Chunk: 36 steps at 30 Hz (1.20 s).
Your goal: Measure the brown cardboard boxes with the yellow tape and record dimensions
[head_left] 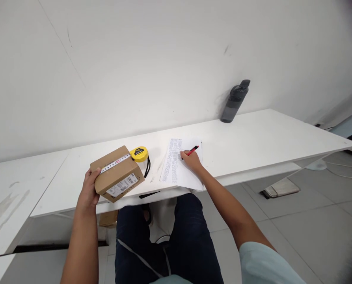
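A small brown cardboard box with a white shipping label rests on the white table, near its front edge. My left hand grips the box's left end, thumb pinning the end of a measuring tape blade across its top. The yellow tape measure case sits against the box's far right corner, its black strap hanging beside it. My right hand is closed on a red pen, tip down on a sheet of paper covered with a column of writing.
A dark grey water bottle stands at the back of the table against the white wall. A second white surface adjoins on the left. My legs are under the table; cables and a flat object lie on the tiled floor at right.
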Tool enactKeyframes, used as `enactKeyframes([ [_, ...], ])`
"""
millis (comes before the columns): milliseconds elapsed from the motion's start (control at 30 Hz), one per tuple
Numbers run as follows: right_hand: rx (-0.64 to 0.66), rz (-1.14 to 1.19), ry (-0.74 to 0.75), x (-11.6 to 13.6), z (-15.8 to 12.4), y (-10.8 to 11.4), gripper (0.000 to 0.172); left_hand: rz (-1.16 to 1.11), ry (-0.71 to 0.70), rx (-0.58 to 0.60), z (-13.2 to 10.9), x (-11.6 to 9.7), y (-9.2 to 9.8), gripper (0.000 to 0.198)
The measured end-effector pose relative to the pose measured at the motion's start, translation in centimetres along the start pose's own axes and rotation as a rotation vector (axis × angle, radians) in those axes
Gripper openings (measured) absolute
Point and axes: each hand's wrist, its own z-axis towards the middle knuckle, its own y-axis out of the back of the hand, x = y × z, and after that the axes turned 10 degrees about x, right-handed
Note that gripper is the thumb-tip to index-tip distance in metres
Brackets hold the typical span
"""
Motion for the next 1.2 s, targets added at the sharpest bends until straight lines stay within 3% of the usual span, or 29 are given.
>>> enactKeyframes([
  [933,-0.102,-0.194,-0.011,-0.7,0.3,0.0,0.040,-0.030,0.001,-0.005,-0.1,0.1,0.1,0.054],
  [1100,-0.122,-0.320,0.085,-0.3,-0.7,-0.8,0.042,-0.093,-0.012,-0.052,-0.8,0.8,0.5,0.057],
  [1200,-0.154,-0.453,0.236,-0.3,-1.4,-1.5,0.039,-0.140,-0.015,-0.055,-1.0,1.2,0.6,0.059],
])
